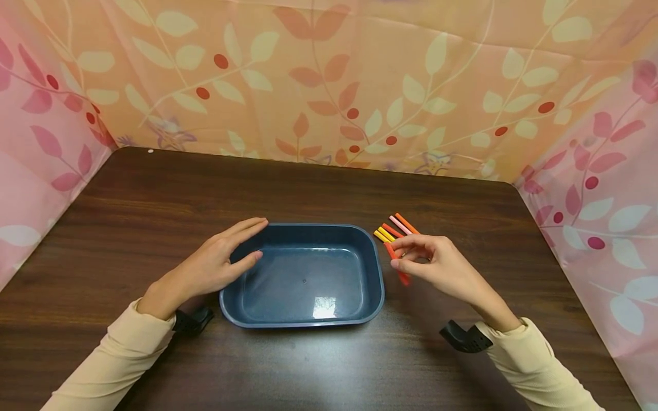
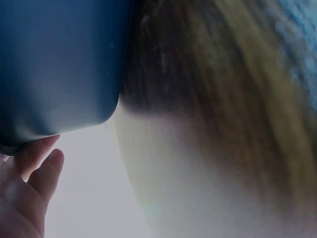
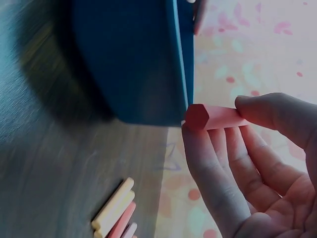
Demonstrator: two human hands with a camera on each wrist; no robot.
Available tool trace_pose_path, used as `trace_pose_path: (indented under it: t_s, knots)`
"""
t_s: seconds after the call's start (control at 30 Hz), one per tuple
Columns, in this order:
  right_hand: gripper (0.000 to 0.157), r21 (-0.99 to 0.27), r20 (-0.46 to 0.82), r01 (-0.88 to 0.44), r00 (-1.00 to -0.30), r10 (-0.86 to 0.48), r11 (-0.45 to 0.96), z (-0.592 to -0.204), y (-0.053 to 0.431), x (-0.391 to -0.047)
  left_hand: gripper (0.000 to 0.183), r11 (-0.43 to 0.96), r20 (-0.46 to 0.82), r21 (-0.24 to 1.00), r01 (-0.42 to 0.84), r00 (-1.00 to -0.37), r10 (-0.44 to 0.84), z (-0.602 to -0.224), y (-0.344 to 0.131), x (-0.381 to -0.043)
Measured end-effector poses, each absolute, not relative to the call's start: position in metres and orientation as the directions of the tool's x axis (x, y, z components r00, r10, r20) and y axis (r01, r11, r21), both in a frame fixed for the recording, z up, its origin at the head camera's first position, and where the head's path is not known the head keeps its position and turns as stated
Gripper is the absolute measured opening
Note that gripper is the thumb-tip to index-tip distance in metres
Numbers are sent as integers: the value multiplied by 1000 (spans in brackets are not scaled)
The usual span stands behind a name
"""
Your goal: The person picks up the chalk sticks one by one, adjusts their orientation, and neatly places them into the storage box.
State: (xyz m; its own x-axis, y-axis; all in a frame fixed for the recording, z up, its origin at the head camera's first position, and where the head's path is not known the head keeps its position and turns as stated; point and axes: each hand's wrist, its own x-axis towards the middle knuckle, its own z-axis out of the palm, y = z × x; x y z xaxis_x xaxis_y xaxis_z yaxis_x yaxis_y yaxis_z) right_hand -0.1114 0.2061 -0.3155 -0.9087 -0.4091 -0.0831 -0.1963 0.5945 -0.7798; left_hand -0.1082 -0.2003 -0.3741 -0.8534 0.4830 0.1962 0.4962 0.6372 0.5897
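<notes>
A red six-sided stick, like a crayon (image 3: 220, 117), is pinched between the thumb and fingers of my right hand (image 1: 439, 265), just right of a blue plastic basin (image 1: 303, 291). In the right wrist view its flat end faces the camera. My left hand (image 1: 208, 262) reaches over the basin's left rim with its fingers extended and nothing in its grasp. Beyond the right hand lie several loose crayons: yellow ones (image 1: 382, 235), a red one (image 1: 392, 230), a pink one (image 1: 399, 224) and an orange one (image 1: 406, 222). The right hand partly covers them.
The dark wooden table (image 1: 308, 371) extends around the basin. Behind it hangs an orange leaf-patterned curtain (image 1: 329, 85), with pink curtain panels (image 1: 601, 188) at the sides. A black wrist mount (image 1: 465, 338) sits at each cuff.
</notes>
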Motion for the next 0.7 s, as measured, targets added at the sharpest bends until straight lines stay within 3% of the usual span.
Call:
trace_pose_path:
  t_s: [0.7]
  knots:
    - [31, -802, -97, -224, -866, -490, 554, -302, 161, -127, 62, 652, 188, 578, 491, -857, 479, -374, -201, -107]
